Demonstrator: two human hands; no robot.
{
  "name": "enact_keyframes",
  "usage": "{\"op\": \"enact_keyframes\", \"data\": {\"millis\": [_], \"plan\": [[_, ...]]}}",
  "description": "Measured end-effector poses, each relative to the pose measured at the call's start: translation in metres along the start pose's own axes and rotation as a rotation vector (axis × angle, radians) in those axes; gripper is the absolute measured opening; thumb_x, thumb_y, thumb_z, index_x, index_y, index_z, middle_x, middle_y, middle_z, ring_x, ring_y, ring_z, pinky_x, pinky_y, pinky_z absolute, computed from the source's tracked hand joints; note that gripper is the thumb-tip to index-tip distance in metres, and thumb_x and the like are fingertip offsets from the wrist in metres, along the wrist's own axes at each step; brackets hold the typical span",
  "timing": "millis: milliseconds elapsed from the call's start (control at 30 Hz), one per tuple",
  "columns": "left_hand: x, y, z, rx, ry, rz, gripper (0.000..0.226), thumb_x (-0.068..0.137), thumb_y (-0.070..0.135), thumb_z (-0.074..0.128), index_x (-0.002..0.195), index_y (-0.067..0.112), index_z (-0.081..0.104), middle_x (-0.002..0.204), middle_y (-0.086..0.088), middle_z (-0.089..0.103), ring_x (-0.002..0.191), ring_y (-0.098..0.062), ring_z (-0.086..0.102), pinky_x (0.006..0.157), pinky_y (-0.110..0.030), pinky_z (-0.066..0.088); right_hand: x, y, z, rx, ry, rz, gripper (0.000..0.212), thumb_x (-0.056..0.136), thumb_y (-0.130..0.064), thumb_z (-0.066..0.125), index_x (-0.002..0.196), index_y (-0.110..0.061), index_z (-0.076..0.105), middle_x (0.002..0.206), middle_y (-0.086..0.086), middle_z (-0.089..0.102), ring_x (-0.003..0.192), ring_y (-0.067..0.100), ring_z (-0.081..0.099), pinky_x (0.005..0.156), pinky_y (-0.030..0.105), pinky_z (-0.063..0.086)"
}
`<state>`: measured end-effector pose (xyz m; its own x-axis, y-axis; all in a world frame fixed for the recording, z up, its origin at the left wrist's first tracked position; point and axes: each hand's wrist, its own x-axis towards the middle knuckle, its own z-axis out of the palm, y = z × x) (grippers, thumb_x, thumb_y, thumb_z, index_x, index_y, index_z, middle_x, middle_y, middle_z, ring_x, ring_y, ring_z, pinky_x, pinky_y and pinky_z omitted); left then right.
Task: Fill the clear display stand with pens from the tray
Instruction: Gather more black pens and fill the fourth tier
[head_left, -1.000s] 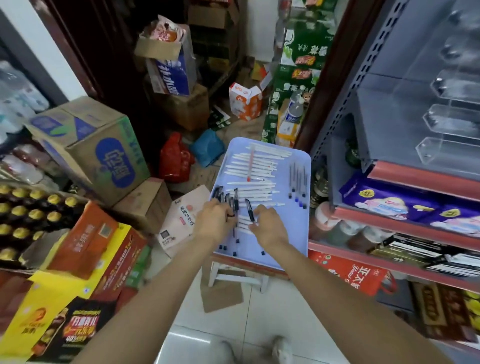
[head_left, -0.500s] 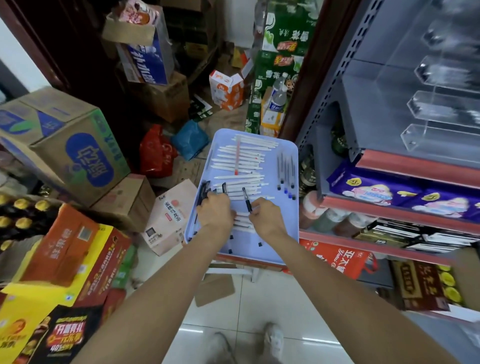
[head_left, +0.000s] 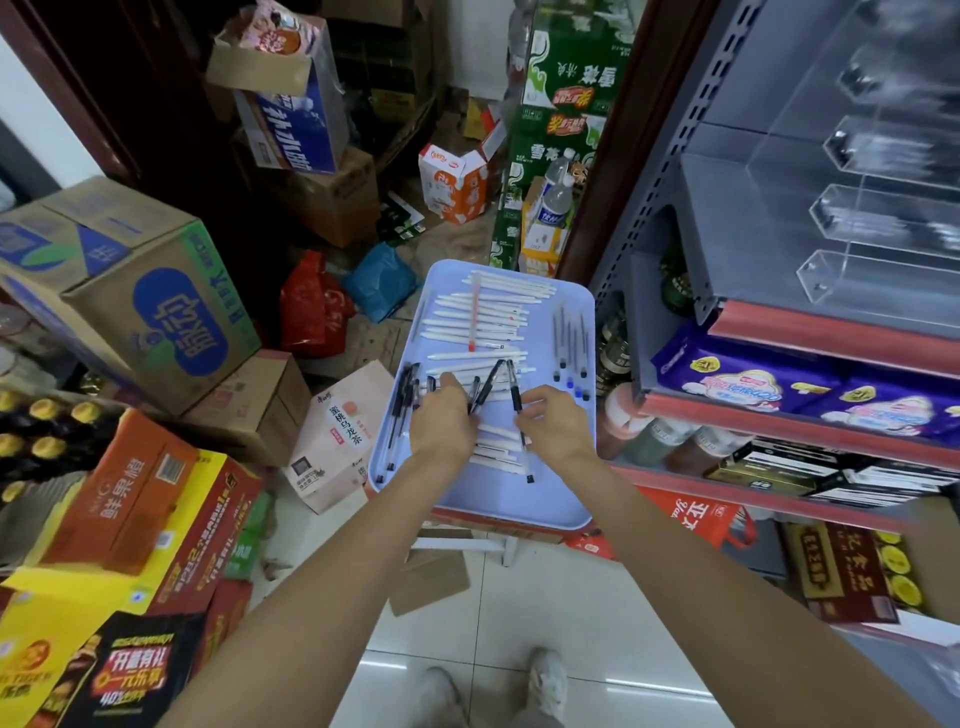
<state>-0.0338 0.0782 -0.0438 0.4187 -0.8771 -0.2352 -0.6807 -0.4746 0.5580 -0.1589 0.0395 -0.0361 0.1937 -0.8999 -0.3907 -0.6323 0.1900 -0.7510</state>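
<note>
A pale blue tray (head_left: 550, 499) on a small stool holds rows of white pens (head_left: 483, 317), a few blue-capped pens (head_left: 569, 343) at its right side and clear black pens (head_left: 402, 410) at its left. My left hand (head_left: 444, 423) is over the tray's middle and grips several black pens (head_left: 485, 389) whose tips stick up. My right hand (head_left: 553, 423) pinches one black pen (head_left: 517, 400) that lies across the white ones. The clear display stand (head_left: 878, 218), with stepped empty slots, sits on the upper grey shelf at the right.
A grey shelf unit (head_left: 670, 322) with red edges rises close to the tray's right side, holding purple packs (head_left: 753, 379) and bottles. Cardboard boxes (head_left: 150, 306) and drink cartons crowd the left and back. White floor tiles (head_left: 519, 613) and my shoes are below.
Both hands stayed over the tray's middle, gathering black pens. The left hand's bundle now shows more pens sticking up. The camera tilted slightly, so the tray shifted in view.
</note>
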Motion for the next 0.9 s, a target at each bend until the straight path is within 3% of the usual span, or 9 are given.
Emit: {"op": "enact_keyframes", "data": {"millis": [100,200,267,400,500,567,667,767,900], "plan": [[-0.003,0.006,-0.008,-0.44,-0.018,-0.059,0.029,0.082,0.01,0.07,0.092,0.005,0.043,0.071,-0.002,0.051,0.074,-0.024,0.052,0.067,-0.033,0.04,-0.005,-0.004,-0.018,0.128,-0.004,-0.034,0.029,0.089,-0.003,0.058,0.117,-0.004,0.055,0.095,0.008,0.059,0.083,0.022,0.057,0.07,0.036,0.056],[-0.01,0.024,-0.019,-0.821,-0.099,-0.074,0.028,0.083,0.008,0.069,0.103,0.004,0.05,0.076,-0.009,0.062,0.071,-0.023,0.064,0.075,-0.042,0.051,-0.012,-0.011,-0.041,0.293,-0.014,-0.052,0.017,0.088,-0.001,0.058,0.099,-0.014,0.056,0.094,0.009,0.058,0.084,0.025,0.058,0.063,0.029,0.053],[-0.014,0.044,-0.026,-0.92,-0.176,0.021,0.007,0.089,0.006,0.059,0.093,0.01,0.055,0.081,-0.009,0.062,0.067,-0.013,0.067,0.074,-0.038,0.054,-0.017,-0.019,-0.059,0.385,-0.014,-0.075,0.019,0.088,-0.001,0.057,0.087,-0.018,0.05,0.094,0.012,0.057,0.079,0.024,0.06,0.061,0.028,0.054],[-0.017,0.104,-0.037,-0.798,-0.206,0.261,0.011,0.097,0.007,0.044,0.099,0.008,0.055,0.081,0.001,0.057,0.057,0.002,0.056,0.057,-0.014,0.046,-0.032,-0.034,-0.114,0.551,0.032,-0.203,0.044,0.088,0.006,0.054,0.118,-0.022,0.038,0.072,0.007,0.052,0.068,0.018,0.06,0.064,0.031,0.059],[-0.017,0.163,-0.041,-0.622,-0.151,0.447,0.017,0.099,0.009,0.039,0.095,0.021,0.05,0.078,0.009,0.059,0.053,0.004,0.049,0.056,-0.013,0.041,-0.036,-0.036,-0.174,0.61,0.08,-0.319,0.074,0.087,0.005,0.056,0.135,-0.041,0.023,0.064,0.005,0.051,0.068,0.016,0.06,0.068,0.034,0.06],[-0.019,0.204,-0.038,-0.53,-0.08,0.576,0.023,0.098,0.01,0.04,0.089,0.03,0.047,0.074,0.012,0.059,0.054,-0.001,0.049,0.061,-0.02,0.043,-0.034,-0.032,-0.218,0.627,0.13,-0.39,0.072,0.086,0.006,0.059,0.133,-0.037,0.027,0.068,0.005,0.058,0.069,0.019,0.066,0.073,0.037,0.059],[-0.022,0.263,-0.029,-0.426,0.061,0.687,0.014,0.097,0.01,0.044,0.094,0.02,0.052,0.072,0.016,0.057,0.06,-0.009,0.051,0.064,-0.02,0.043,-0.026,-0.021,-0.286,0.648,0.23,-0.475,0.061,0.083,0.008,0.061,0.123,-0.029,0.032,0.069,0.006,0.061,0.064,0.017,0.068,0.066,0.03,0.058],[-0.022,0.312,-0.015,-0.368,0.188,0.706,0.011,0.095,0.009,0.048,0.099,0.012,0.057,0.066,0.02,0.052,0.057,0.002,0.047,0.056,-0.007,0.036,-0.012,-0.008,-0.347,0.651,0.294,-0.562,0.049,0.085,0.008,0.059,0.114,-0.021,0.032,0.066,0.008,0.06,0.06,0.015,0.067,0.068,0.028,0.059],[-0.015,0.355,0.002,-0.291,0.261,0.671,0.012,0.094,0.01,0.051,0.1,0.014,0.06,0.062,0.012,0.053,0.057,-0.007,0.051,0.058,-0.019,0.041,0.017,0.01,-0.411,0.658,0.369,-0.598,0.03,0.089,0.006,0.055,0.103,-0.012,0.035,0.072,0.012,0.058,0.054,0.007,0.065,0.061,0.019,0.057]]}}
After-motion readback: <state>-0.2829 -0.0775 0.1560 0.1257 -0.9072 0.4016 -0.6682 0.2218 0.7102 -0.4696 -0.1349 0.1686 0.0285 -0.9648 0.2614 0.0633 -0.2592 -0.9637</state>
